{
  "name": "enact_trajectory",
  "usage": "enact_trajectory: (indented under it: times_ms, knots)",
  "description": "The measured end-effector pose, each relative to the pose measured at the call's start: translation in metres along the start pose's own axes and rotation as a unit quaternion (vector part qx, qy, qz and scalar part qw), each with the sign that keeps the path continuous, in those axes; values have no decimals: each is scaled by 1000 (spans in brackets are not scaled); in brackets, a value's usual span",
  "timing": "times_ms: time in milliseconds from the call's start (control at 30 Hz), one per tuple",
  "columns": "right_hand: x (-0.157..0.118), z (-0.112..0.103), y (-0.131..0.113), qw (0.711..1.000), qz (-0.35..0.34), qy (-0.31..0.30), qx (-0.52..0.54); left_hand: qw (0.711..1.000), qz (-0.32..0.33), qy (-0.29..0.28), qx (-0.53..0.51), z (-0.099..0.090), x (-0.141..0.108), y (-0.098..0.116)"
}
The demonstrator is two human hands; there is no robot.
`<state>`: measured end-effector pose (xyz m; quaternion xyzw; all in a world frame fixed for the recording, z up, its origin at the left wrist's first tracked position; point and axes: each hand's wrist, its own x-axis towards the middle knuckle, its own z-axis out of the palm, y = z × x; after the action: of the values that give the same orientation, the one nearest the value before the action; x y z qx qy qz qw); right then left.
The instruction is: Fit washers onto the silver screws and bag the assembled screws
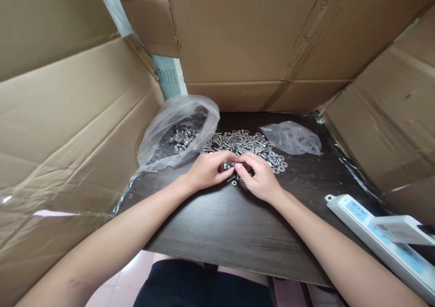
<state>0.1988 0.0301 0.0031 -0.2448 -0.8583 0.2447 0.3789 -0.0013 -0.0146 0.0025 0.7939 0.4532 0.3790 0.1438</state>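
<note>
My left hand [211,167] and my right hand [258,175] meet fingertip to fingertip over the dark table. Both are closed in a pinch. Small shiny metal fasteners [226,164] show between the thumb and fingers of my left hand; they look like bolts or nuts, partly covered. My right fingertips press against a small metal piece [233,163] at the meeting point, too small to name. Just beyond lies a loose pile of bolts, nuts and washers [249,144]. A single nut [234,183] rests on the near side, below my hands.
An open clear plastic bag [152,146] with bolts inside stands left of the pile. Another clear bag [292,137] lies to the right. A white power strip [360,221] with a white plugged-in block [397,229] sits at the right. Cardboard walls [258,35] enclose the table [217,223].
</note>
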Motion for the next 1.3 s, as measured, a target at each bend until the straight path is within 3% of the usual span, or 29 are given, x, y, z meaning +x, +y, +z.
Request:
enact_trajectory:
  times_ms: [1300]
  knots:
    - [0,1,1,1000,2,9,-3,1000,3,-1,3,2,0,-1]
